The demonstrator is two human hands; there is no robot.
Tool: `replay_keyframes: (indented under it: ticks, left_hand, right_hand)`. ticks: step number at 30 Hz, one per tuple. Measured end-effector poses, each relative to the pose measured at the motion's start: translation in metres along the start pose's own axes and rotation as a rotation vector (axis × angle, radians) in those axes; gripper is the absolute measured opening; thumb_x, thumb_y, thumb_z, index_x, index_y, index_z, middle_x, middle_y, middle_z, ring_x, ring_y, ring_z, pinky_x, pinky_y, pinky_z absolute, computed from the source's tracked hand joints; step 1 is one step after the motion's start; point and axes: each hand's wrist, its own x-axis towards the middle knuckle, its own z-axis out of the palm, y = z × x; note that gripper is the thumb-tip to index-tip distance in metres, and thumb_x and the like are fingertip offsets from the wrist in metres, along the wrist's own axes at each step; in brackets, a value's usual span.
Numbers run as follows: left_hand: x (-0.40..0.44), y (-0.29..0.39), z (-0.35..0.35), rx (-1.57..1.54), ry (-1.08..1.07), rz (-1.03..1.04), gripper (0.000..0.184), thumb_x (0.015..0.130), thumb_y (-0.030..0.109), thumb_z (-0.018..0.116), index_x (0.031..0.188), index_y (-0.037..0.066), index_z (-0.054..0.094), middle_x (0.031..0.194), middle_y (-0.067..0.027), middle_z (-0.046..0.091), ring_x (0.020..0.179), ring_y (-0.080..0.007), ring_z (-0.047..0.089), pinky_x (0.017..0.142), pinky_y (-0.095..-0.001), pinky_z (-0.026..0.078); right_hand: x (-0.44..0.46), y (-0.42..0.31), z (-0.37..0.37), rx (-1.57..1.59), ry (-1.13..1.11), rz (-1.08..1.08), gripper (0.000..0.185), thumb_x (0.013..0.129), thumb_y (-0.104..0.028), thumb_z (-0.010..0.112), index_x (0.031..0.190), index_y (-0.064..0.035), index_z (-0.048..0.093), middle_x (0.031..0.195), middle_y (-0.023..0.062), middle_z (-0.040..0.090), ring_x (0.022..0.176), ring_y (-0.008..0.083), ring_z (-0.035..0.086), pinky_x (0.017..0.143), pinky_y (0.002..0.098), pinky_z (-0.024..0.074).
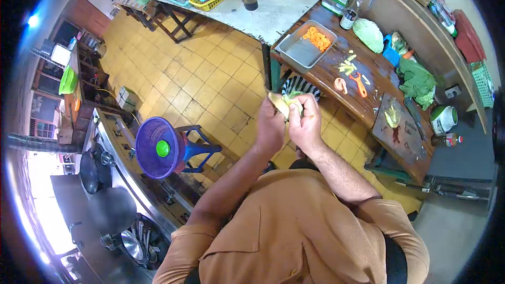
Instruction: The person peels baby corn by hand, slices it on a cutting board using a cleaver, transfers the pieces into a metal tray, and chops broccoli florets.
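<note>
Both of my hands meet in front of my chest, to the left of the wooden table [336,73]. My left hand [271,123] is closed round one side of a pale yellow-green piece of vegetable [286,104]. On its other side my right hand [306,122] pinches the same piece between thumb and fingers. On the table are a metal tray [294,47] with orange carrot slices [317,38], pale cut strips [347,67], an orange peeler [360,84] and a cutting board [407,142] with pale vegetable scraps [392,117].
A purple basket [147,150] with a green bowl [163,148] stands on a blue stool [202,149] at left, beside the stove [126,163]. A cabbage [368,35], leafy greens [415,79], a knife [414,117] and bottles line the table's far side.
</note>
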Motion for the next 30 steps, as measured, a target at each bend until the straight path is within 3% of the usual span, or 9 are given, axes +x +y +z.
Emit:
replay_keyframes:
  ticks: [5,7,9,15,17,18,23,27,30]
  left_hand:
    - [0.009,0.001,0.017,-0.099,0.195,-0.058,0.027,0.09,-0.002,0.049,0.117,0.004,0.051,0.104,-0.0078,0.062,0.094,-0.0155,0.06,0.08,-0.0301,0.05]
    - [0.019,0.003,0.021,0.019,0.294,0.005,0.027,0.089,-0.006,0.049,0.115,0.001,0.051,0.105,-0.0063,0.06,0.091,-0.0138,0.058,0.078,-0.0271,0.048]
    - [0.034,0.003,0.025,0.25,0.351,0.009,0.028,0.09,-0.008,0.046,0.115,0.002,0.051,0.104,-0.0068,0.059,0.089,-0.014,0.058,0.075,-0.0279,0.049]
    - [0.084,-0.042,0.038,0.317,0.262,0.047,0.026,0.091,-0.001,0.047,0.115,0.004,0.052,0.096,-0.0081,0.06,0.077,-0.0147,0.057,0.064,-0.0282,0.048]
    - [0.094,-0.037,0.053,0.114,0.244,-0.044,0.025,0.092,0.0,0.048,0.116,0.004,0.051,0.096,-0.0086,0.06,0.078,-0.0162,0.059,0.065,-0.0296,0.05]
    - [0.1,-0.035,0.061,-0.093,0.225,-0.127,0.024,0.093,0.001,0.048,0.117,0.004,0.051,0.097,-0.0091,0.061,0.079,-0.0176,0.061,0.066,-0.031,0.052]
    - [0.127,-0.054,0.086,-0.056,0.183,-0.147,0.021,0.096,0.002,0.05,0.117,0.002,0.049,0.101,-0.011,0.061,0.083,-0.0201,0.064,0.074,-0.033,0.057]
    - [0.143,-0.063,0.098,0.008,0.168,-0.051,0.018,0.095,-0.001,0.053,0.113,0.001,0.049,0.105,-0.0126,0.06,0.09,-0.0184,0.064,0.077,-0.0303,0.057]
    - [0.153,-0.053,0.102,0.051,0.153,-0.012,0.02,0.094,-0.003,0.053,0.112,0.002,0.049,0.106,-0.0118,0.06,0.093,-0.0178,0.063,0.078,-0.0301,0.056]
  right_hand:
    - [0.023,0.006,0.0,0.056,-0.152,0.138,0.028,0.087,-0.007,0.058,0.112,0.0041,0.052,0.098,0.0184,0.056,0.087,0.0342,0.056,0.077,0.0405,0.0462]
    - [0.03,0.023,-0.002,-0.05,-0.149,-0.011,0.032,0.09,-0.011,0.055,0.119,0.0039,0.051,0.098,0.0208,0.059,0.092,0.0368,0.058,0.08,0.0405,0.0467]
    - [0.038,0.036,-0.009,0.074,-0.435,0.218,0.028,0.094,-0.015,0.05,0.116,0.0021,0.052,0.093,0.0217,0.061,0.091,0.0379,0.06,0.079,0.041,0.0476]
    - [0.072,0.089,-0.01,0.174,-0.176,0.383,0.02,0.095,-0.02,0.052,0.1,-0.0008,0.05,0.086,0.0179,0.06,0.081,0.0327,0.062,0.073,0.0415,0.0481]
    - [0.082,0.119,-0.013,0.061,-0.069,0.282,0.021,0.094,-0.021,0.056,0.099,-0.0008,0.051,0.086,0.0139,0.059,0.08,0.0223,0.059,0.072,0.0354,0.047]
    - [0.092,0.121,-0.021,0.086,-0.06,0.301,0.022,0.094,-0.021,0.057,0.098,-0.0008,0.05,0.085,0.015,0.058,0.079,0.023,0.059,0.071,0.0363,0.047]
    - [0.128,0.149,-0.051,-0.042,-0.052,0.208,0.023,0.092,-0.021,0.06,0.099,-0.0012,0.05,0.08,0.0162,0.06,0.075,0.0293,0.062,0.067,0.0414,0.0484]
    - [0.132,0.194,-0.053,0.107,0.17,0.45,0.025,0.094,-0.026,0.058,0.095,-0.0016,0.051,0.082,0.0109,0.062,0.075,0.0251,0.062,0.066,0.0391,0.0485]
    - [0.135,0.194,-0.07,0.559,0.183,0.701,0.014,0.098,-0.018,0.052,0.102,-0.0049,0.053,0.095,0.0081,0.061,0.078,0.0175,0.063,0.065,0.0331,0.0547]
